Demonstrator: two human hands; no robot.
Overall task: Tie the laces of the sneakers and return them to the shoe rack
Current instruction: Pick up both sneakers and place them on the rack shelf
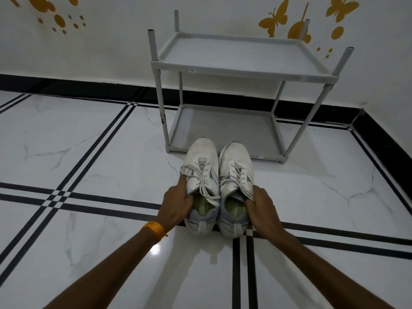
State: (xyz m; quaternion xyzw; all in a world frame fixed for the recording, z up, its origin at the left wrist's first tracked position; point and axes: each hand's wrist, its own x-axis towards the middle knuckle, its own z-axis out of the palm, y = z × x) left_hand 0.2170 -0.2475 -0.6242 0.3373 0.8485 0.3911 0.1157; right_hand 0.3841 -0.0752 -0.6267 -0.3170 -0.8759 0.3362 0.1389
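Two white sneakers stand side by side on the tiled floor, toes pointing at the rack. My left hand [177,202] grips the left sneaker [201,159] at its outer side, thumb inside the opening. My right hand [262,207] grips the right sneaker [236,161] the same way, fingers in its opening. Both have white laces with bows lying over the tongues. The grey two-shelf shoe rack [223,69] stands just beyond the toes, against the wall, with nothing on either shelf.
A white wall with orange butterfly decals rises behind the rack. A black skirting board [89,88] runs along the wall and down the right side. The glossy white marble floor [100,157] with black stripe lines spreads to the left and right.
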